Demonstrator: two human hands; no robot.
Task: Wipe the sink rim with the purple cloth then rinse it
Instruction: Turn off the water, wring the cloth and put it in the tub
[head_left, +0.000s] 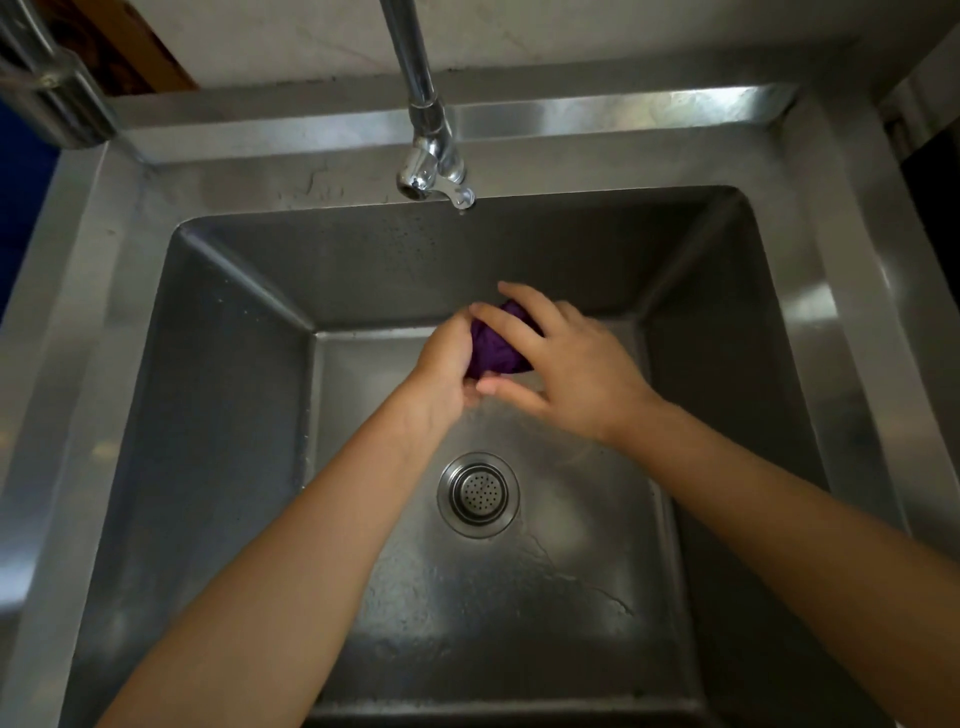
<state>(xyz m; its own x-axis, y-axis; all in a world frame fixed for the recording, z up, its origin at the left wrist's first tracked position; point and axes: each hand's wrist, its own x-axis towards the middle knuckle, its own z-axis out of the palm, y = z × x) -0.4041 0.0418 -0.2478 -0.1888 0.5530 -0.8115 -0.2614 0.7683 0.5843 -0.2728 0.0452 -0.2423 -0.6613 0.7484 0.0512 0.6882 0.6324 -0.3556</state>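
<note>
the purple cloth (496, 345) is balled between both hands over the sink (130, 364) basin, left hand (441, 374) clamped round it, right hand (566, 364) cupped over. best to squeeze hard, keeping the runoff falling toward the drain (478, 493) below the grip.

One steel sink (810, 291), one tap (434, 156), one drain strainer (478, 493), one purple cloth (496, 345), and two hands: left hand (441, 371), right hand (566, 364).
</note>
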